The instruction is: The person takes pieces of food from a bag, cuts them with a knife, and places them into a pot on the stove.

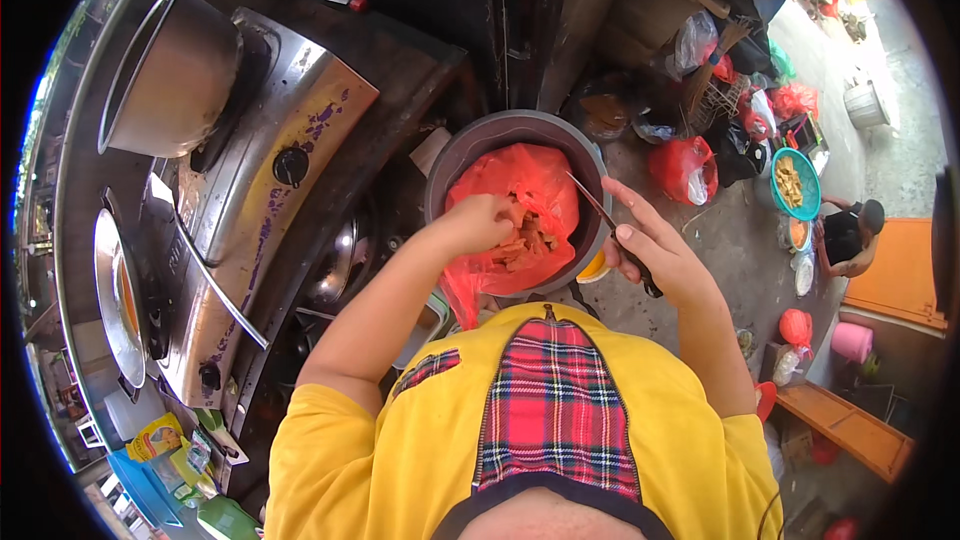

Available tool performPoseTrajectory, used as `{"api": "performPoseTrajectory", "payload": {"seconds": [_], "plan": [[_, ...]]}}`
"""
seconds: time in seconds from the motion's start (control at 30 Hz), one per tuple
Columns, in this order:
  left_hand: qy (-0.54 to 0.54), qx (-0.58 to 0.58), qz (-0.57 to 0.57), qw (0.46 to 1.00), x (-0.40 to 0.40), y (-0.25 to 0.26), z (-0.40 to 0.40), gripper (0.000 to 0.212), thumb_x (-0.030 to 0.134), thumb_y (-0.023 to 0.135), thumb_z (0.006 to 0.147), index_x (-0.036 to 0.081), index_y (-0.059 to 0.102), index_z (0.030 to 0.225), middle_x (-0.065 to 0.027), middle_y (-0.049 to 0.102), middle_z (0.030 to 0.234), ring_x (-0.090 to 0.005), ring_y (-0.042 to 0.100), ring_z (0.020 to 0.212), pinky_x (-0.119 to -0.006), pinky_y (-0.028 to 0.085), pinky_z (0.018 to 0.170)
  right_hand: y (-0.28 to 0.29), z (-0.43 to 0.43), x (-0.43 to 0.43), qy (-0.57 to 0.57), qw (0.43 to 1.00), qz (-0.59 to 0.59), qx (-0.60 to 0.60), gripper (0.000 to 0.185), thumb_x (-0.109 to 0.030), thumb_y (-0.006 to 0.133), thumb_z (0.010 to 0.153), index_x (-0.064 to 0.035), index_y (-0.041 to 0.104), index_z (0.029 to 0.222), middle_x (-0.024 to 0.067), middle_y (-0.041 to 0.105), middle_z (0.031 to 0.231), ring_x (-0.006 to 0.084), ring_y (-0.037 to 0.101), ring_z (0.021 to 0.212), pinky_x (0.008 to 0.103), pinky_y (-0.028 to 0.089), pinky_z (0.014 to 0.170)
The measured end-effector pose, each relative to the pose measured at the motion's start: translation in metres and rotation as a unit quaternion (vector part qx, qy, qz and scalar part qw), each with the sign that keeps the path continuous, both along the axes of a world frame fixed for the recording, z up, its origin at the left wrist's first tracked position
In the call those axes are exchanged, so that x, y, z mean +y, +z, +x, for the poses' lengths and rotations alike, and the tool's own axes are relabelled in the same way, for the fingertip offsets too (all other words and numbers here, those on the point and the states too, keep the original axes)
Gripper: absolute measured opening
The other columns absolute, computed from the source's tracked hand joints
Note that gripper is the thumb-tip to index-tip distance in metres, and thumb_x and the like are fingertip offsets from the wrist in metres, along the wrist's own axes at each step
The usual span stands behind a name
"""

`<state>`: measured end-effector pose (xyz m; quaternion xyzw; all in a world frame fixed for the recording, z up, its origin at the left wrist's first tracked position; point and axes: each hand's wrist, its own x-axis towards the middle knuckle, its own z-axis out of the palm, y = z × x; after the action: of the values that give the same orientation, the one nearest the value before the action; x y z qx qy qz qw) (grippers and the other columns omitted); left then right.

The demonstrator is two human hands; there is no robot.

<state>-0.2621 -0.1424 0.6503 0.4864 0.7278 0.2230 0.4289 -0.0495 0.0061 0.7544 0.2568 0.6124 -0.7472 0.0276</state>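
Before me stands a round grey plastic bucket (517,120) lined with a red plastic bag (517,165). Inside the bag lie brown, irregular food pieces (529,244). My left hand (484,223) reaches into the bag's mouth, its curled fingers at the pieces. Whether it holds one is hidden. My right hand (652,247) grips the black handle of a kitchen knife (592,199) beside the bucket's right rim. The thin blade points up and left, its tip over the bucket and apart from my left hand.
At left, a gas stove (262,217) bears a large metal pot (176,75), a wok (120,300) and a long-handled metal utensil (206,262). Filled plastic bags (682,169) lie on the floor at right. Beyond, a person (851,236) sits near a teal basin (796,184) of yellowish pieces.
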Motion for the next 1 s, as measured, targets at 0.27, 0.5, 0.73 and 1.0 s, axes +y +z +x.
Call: {"api": "performPoseTrajectory", "payload": {"seconds": [0.27,0.5,0.73,1.0], "plan": [[0.114,0.084,-0.186,0.972,0.026,-0.186,0.057,0.028,0.023,0.046,0.084,0.004,0.06,0.099,-0.0169,0.062,0.101,-0.0297,0.061,0.091,-0.039,0.048,0.077,-0.007,0.025,-0.012,-0.01,0.996,-0.014,-0.083,0.05,-0.018,0.042,0.091,-0.0096,0.028,0.138,0.0023,0.051,0.073,0.0046,0.038,0.057,0.0178,0.033,0.054],[0.329,-0.12,-0.306,0.885,0.042,-0.225,0.05,0.027,0.02,0.043,0.086,0.002,0.06,0.097,-0.0159,0.063,0.095,-0.0264,0.062,0.085,-0.038,0.05,0.07,-0.008,0.047,-0.003,-0.041,0.994,0.011,-0.098,0.049,-0.017,0.042,0.091,-0.0095,0.029,0.138,0.0022,0.052,0.073,0.0047,0.039,0.057,0.0177,0.033,0.054],[0.264,-0.148,-0.188,0.934,0.007,-0.16,0.031,0.023,0.012,0.044,0.082,0.0,0.06,0.094,-0.0112,0.062,0.09,-0.0207,0.062,0.078,-0.032,0.05,0.064,-0.011,0.053,0.007,-0.061,0.995,0.005,-0.083,0.049,-0.018,0.042,0.09,-0.0102,0.03,0.138,0.002,0.052,0.073,0.0048,0.039,0.057,0.0177,0.033,0.055],[0.473,-0.404,-0.1,0.777,-0.004,-0.11,0.042,0.025,0.01,0.049,0.079,0.0,0.057,0.101,-0.0104,0.061,0.091,-0.02,0.062,0.078,-0.032,0.049,0.066,-0.01,0.032,0.003,-0.006,0.999,-0.007,-0.042,0.049,-0.018,0.042,0.091,-0.0087,0.031,0.137,0.0023,0.051,0.073,0.0049,0.038,0.056,0.0184,0.033,0.054]]}}
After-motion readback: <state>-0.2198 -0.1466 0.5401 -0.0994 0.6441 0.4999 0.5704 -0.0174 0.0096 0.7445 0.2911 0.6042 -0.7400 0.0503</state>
